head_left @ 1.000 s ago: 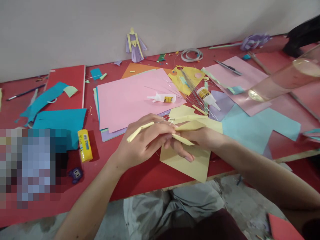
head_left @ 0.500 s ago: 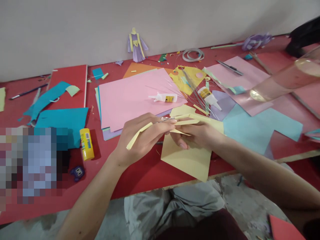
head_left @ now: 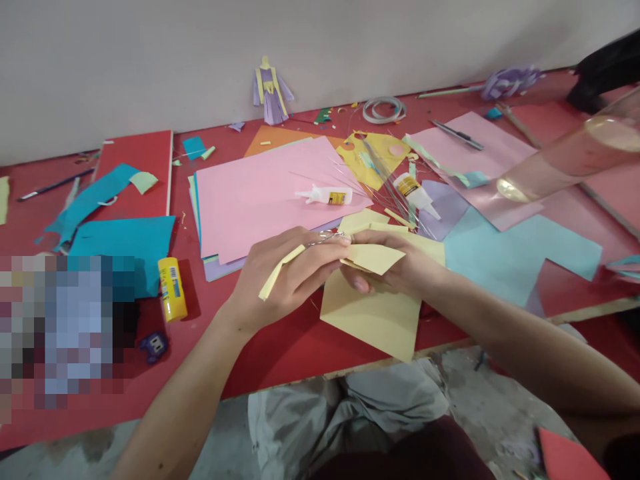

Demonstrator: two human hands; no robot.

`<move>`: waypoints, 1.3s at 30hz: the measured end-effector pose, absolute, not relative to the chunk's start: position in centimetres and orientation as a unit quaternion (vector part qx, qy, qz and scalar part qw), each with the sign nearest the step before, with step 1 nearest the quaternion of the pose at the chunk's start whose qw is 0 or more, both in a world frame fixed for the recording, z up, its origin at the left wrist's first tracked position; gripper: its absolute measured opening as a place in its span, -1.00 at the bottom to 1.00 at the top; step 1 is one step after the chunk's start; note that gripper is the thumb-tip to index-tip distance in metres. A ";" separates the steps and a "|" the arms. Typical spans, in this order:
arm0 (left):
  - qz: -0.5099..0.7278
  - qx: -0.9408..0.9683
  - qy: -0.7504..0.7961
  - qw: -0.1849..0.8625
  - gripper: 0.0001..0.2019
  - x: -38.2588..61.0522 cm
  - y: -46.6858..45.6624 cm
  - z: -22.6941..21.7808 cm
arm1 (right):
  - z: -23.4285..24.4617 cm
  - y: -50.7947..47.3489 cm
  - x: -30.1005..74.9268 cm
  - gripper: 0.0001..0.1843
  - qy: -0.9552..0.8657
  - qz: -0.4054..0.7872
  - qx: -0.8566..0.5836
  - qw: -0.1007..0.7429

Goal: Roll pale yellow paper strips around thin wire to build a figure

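Note:
My left hand (head_left: 285,267) and my right hand (head_left: 395,260) meet over the near middle of the table, fingers closed. A twisted silver wire (head_left: 326,238) shows along the top of my left fingers, and a narrow yellow paper strip (head_left: 280,273) sticks out across them. My fingertips pinch a folded piece of yellow paper (head_left: 377,258), its flap lying in front of my right fingers. Where wire and paper meet is hidden. Below my hands lies a larger yellow sheet (head_left: 375,320), partly covered by them.
Pink sheets (head_left: 260,193) carry a small glue bottle (head_left: 327,195); another glue bottle (head_left: 416,193) lies by loose wires. A yellow glue stick (head_left: 173,289) is at left. A purple paper figure (head_left: 271,93) leans on the wall. A transparent tube-like object (head_left: 565,160) extends from the right.
The folded yellow paper at my fingertips has turned, so its flap now shows a broader face. My right fingers have shifted slightly. My left hand stays nearly in place.

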State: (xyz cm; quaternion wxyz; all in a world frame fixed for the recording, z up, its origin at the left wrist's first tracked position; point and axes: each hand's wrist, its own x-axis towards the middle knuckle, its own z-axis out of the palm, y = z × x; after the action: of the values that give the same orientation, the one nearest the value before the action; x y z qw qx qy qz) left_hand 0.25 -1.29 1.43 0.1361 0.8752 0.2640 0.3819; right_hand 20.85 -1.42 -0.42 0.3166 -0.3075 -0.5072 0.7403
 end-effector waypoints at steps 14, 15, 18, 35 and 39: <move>0.380 0.873 0.283 0.111 -0.84 0.3 -1.4 1.2 | 0.5 -1.3 20.6 -0.75 -0.540 0.721 -0.318 0.296; 0.377 0.875 0.283 0.112 -0.84 0.3 -1.3 1.2 | 0.4 -1.3 20.6 -0.76 -0.540 0.721 -0.316 0.298; 0.375 0.877 0.279 0.110 -0.84 0.3 -1.3 1.2 | 0.2 -1.3 20.7 -0.80 -0.536 0.726 -0.311 0.298; 0.331 0.901 0.275 0.057 -0.87 0.0 -1.2 1.0 | 0.8 -1.2 20.9 -0.70 -0.651 0.631 -0.359 0.223; 0.301 0.911 0.277 0.054 -0.88 0.0 -1.1 0.7 | 1.0 -1.1 20.8 -0.67 -0.687 0.594 -0.368 0.198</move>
State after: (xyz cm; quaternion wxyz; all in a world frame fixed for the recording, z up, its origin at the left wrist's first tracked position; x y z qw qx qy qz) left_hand -0.01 -1.15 0.74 0.0543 0.9109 0.2774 0.3006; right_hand 20.82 -1.13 0.99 0.1981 -0.3682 -0.6873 0.5940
